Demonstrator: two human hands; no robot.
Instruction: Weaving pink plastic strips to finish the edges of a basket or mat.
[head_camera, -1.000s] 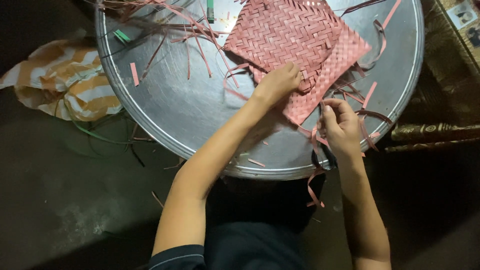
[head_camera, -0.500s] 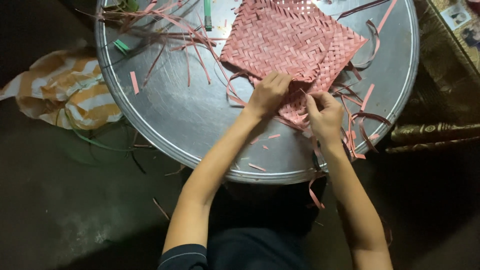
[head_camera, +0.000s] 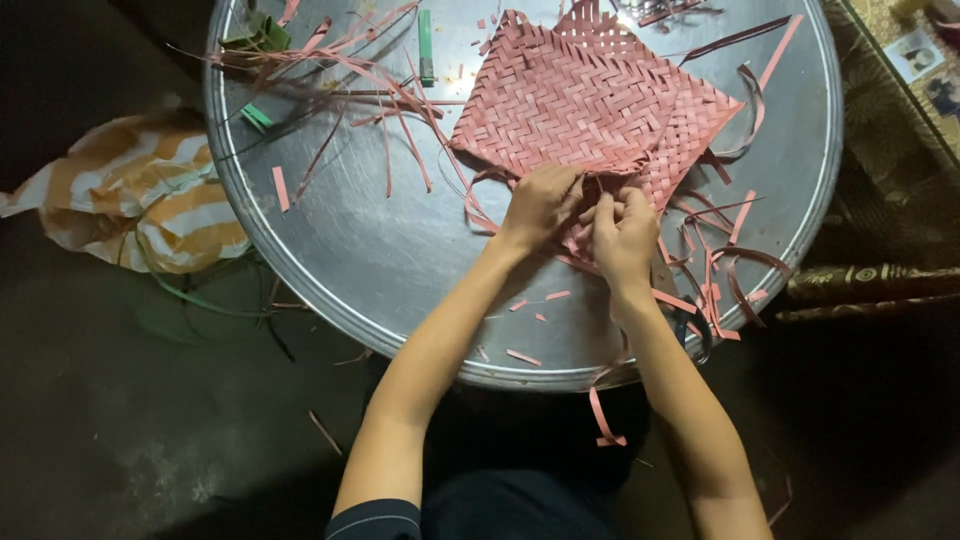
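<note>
1. The left hand (head_camera: 540, 205) is curled shut, its fingers pinching the near edge of a flat pink woven mat of plaited strips (head_camera: 590, 100).
2. The right hand (head_camera: 622, 232) lies just beside it, touching it, with fingers bent closed on the loose strip ends at the same near corner of the mat.
3. The pink woven mat lies on the far right part of a large round shiny metal tray (head_camera: 380, 270), turned so that one corner points toward the person; unwoven ends stick out along its edges.
4. To the right of the hands, curled loose pink strips (head_camera: 720, 270) lie in a tangle near the tray's rim, some hanging over it.
5. On the far left of the tray lies a spread bundle of long thin pink strips (head_camera: 350, 70), with a short green stick-like object (head_camera: 426, 45) beside it.
6. Small pink offcuts (head_camera: 522, 356) lie scattered on the tray's bare near part.
7. Left of the tray, on the dark floor, lies a crumpled orange and white striped cloth (head_camera: 140, 200).
</note>
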